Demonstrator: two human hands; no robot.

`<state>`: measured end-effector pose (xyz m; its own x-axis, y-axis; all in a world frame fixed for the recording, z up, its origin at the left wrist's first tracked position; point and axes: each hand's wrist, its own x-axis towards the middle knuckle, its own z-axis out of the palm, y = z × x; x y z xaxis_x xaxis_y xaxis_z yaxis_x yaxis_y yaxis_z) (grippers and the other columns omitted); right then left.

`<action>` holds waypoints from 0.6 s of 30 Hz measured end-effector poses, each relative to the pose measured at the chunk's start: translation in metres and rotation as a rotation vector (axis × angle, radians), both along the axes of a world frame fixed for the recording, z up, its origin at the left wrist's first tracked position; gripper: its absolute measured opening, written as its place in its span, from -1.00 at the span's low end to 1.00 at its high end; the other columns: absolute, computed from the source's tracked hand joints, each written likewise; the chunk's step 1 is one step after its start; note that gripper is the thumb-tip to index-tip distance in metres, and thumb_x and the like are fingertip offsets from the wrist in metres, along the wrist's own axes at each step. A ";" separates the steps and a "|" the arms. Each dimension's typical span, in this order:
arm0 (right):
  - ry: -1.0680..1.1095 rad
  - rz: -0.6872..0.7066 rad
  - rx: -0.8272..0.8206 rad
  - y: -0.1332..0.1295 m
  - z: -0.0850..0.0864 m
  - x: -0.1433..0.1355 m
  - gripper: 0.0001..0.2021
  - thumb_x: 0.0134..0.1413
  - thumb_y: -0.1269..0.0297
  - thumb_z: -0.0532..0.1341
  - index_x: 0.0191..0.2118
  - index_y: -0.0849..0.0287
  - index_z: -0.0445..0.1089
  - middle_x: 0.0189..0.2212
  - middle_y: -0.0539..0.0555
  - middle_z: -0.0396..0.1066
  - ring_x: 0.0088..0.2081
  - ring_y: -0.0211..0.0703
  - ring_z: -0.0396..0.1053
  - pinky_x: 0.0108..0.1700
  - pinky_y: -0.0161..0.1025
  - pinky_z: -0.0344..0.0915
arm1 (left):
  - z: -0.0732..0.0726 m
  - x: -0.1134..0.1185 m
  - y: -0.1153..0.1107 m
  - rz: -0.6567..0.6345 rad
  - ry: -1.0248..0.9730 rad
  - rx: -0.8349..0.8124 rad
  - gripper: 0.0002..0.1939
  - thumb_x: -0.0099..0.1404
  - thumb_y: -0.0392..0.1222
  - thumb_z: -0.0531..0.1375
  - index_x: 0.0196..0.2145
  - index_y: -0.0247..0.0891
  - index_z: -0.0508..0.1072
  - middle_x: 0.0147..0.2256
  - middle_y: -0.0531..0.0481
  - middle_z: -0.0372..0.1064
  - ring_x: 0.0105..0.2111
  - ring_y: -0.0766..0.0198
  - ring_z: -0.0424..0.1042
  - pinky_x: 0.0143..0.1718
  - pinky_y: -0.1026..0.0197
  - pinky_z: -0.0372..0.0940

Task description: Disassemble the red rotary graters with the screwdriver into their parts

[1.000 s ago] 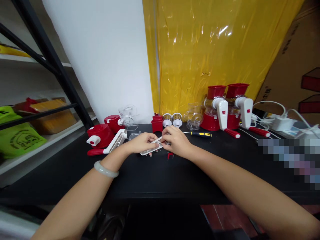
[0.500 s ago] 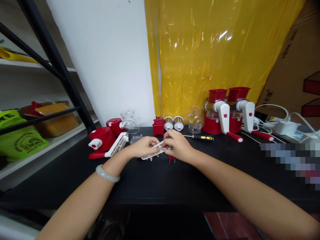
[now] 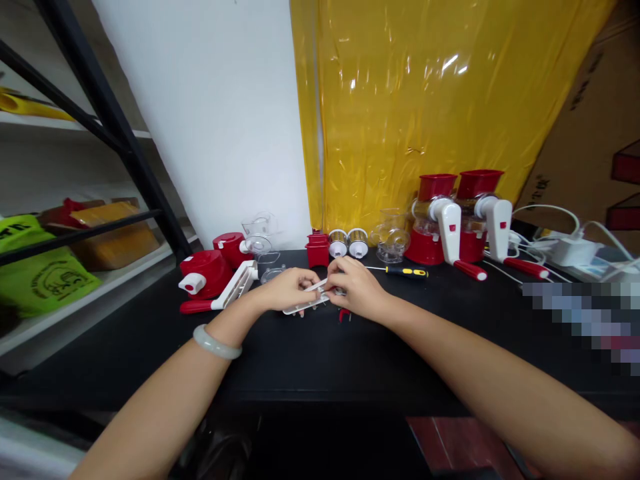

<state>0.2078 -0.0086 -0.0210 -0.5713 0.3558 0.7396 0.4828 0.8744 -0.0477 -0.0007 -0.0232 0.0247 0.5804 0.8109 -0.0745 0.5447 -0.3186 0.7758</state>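
Low over the black table, my left hand (image 3: 289,291) is closed round a white plastic crank arm (image 3: 304,307), its hollow side facing up. My right hand (image 3: 355,288) is closed too, its thumb and fingertips pinched together at the arm's right end. Whatever small piece may lie between those fingertips is hidden. A small red part (image 3: 345,315) lies on the table just below my right hand. To the left is a similar white crank arm with a red grip (image 3: 235,288). A screwdriver (image 3: 406,272) with a black and yellow handle lies to the right of my right hand.
Red grinder bases (image 3: 204,272) and clear plastic housings (image 3: 260,240) stand at the left. Behind my hands are a red hopper (image 3: 317,250) and two metal drums (image 3: 348,244). Two assembled grinders (image 3: 434,227), white cables and a power strip (image 3: 575,252) are at the right.
My hands stay on the white crank arm, with slight finger movement. The view has shifted a little; nothing on the table has visibly moved.
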 end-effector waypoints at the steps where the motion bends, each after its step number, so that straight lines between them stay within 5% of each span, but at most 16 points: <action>1: -0.002 0.001 -0.002 0.000 0.000 0.000 -0.98 0.04 0.36 0.29 -0.38 0.14 0.48 -0.26 0.10 0.35 -0.21 -0.12 0.26 -0.16 -0.17 0.18 | 0.000 0.000 0.000 0.001 -0.001 -0.004 -0.81 0.15 -0.13 0.23 -0.33 -0.29 0.37 -0.53 0.10 0.41 -0.60 0.30 0.45 -0.60 0.31 0.34; 18: -0.015 -0.014 -0.029 -0.003 0.002 0.001 -0.96 0.08 0.34 0.29 -0.35 0.15 0.51 -0.26 0.12 0.35 -0.21 -0.11 0.26 -0.19 -0.15 0.20 | -0.004 -0.004 0.005 -0.010 0.040 0.038 -0.77 0.16 -0.09 0.23 -0.29 -0.29 0.43 -0.47 0.04 0.48 -0.57 0.29 0.47 -0.55 0.31 0.30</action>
